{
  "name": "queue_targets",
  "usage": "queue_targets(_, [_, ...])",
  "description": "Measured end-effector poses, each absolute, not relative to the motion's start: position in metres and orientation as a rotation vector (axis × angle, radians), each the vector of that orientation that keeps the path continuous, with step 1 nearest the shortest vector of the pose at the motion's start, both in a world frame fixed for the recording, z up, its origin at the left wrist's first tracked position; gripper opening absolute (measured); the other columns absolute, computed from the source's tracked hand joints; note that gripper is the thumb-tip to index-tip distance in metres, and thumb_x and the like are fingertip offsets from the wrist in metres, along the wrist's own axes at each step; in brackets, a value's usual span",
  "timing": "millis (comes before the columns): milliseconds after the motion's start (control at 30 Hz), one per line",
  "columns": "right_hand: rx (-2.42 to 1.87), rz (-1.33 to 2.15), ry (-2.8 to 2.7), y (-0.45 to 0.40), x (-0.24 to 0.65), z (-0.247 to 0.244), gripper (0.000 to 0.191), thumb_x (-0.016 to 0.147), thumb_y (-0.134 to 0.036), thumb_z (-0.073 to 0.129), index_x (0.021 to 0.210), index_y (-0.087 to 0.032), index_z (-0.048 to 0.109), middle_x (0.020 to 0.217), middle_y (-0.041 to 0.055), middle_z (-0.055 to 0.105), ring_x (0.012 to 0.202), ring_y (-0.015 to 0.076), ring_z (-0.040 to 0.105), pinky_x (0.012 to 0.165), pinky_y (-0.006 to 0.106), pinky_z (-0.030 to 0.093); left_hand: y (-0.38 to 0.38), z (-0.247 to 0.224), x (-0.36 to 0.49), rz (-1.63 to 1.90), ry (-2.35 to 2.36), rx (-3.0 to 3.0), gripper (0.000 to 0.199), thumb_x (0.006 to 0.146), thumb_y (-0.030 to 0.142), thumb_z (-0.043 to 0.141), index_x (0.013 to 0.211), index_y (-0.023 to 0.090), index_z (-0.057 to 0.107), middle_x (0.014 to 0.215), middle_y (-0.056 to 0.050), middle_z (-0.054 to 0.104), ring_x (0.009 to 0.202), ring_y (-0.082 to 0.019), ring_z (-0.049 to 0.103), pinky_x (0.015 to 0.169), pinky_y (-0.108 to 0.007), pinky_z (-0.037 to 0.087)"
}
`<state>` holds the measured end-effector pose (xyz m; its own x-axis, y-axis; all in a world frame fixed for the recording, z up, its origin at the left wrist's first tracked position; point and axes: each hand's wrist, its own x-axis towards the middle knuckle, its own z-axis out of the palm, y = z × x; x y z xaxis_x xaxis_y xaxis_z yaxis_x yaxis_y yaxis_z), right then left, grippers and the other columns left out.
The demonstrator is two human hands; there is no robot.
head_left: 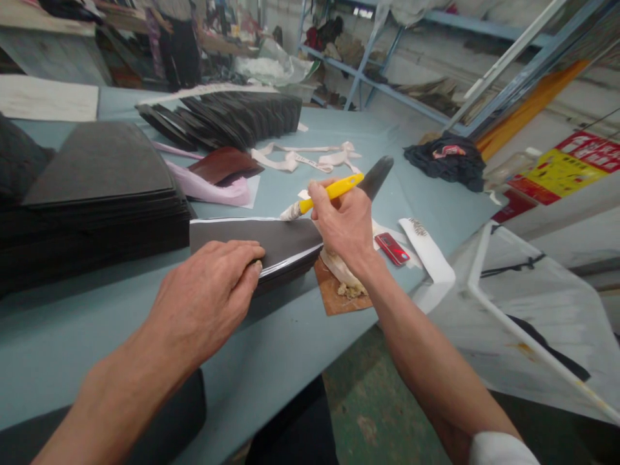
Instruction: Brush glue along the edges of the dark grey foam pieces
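Note:
My right hand (346,216) grips a brush (346,186) by its yellow handle. The whitish bristle end touches the far edge of the top piece in a stack of dark grey panels (285,236). White wet-looking lines run along the far and near edges of that piece. My left hand (213,284) presses on the left part of the stack, fingers together on top and thumb at the near edge. A brown board (332,297) with a pale, crusted container (351,278) lies beside the stack, partly behind my right forearm.
Taller stacked black panels (101,168) stand at the left. Behind are fanned dark pieces (242,116), white tape (290,160) and pink strips (208,187). A red box (392,249) lies right, near the table edge. A person (177,39) stands in the background.

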<state>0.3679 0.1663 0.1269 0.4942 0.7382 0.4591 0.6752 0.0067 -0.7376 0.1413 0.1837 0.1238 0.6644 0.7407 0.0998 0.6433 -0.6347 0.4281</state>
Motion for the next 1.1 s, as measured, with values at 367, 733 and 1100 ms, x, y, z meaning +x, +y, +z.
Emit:
queue_targets(367, [-1.796, -0.064, -1.225, 0.156, 0.384, 0.13, 0.039, 0.102, -0.05, 0.064, 0.077, -0.022, 0.076, 0.06, -0.0006, 0.067, 0.062, 0.0183, 0.068, 0.071, 0.032, 0.05, 0.186, 0.122, 0.141, 0.387, 1.077, 2.544, 0.057, 0.096, 0.048, 0.032, 0.123, 0.023, 0.075, 0.138, -0.007, 0.076, 0.129, -0.037, 0.069, 0.113, -0.064, 0.055])
queue_targets(733, [-1.916, -0.212, -1.224, 0.146, 0.388, 0.14, 0.036, 0.102, -0.048, 0.06, 0.086, -0.023, 0.079, 0.062, 0.0006, 0.071, 0.065, 0.0198, 0.07, 0.073, 0.033, 0.05, 0.185, 0.125, 0.141, 0.347, 1.101, 2.54, 0.061, 0.095, 0.052, 0.031, 0.128, 0.022, 0.073, 0.138, -0.01, 0.076, 0.127, -0.039, 0.068, 0.112, -0.063, 0.054])
queue_targets(1100, [-1.533, 0.011, -1.076, 0.093, 0.375, 0.145, 0.042, 0.1, -0.06, 0.066, 0.086, -0.02, 0.072, 0.059, -0.0046, 0.062, 0.051, 0.0108, 0.057, 0.054, 0.026, 0.045, 0.195, 0.116, 0.132, 0.318, 0.973, 2.737, 0.051, 0.089, 0.049, 0.062, 0.131, 0.024, 0.07, 0.145, -0.011, 0.072, 0.135, -0.04, 0.062, 0.115, -0.057, 0.053])
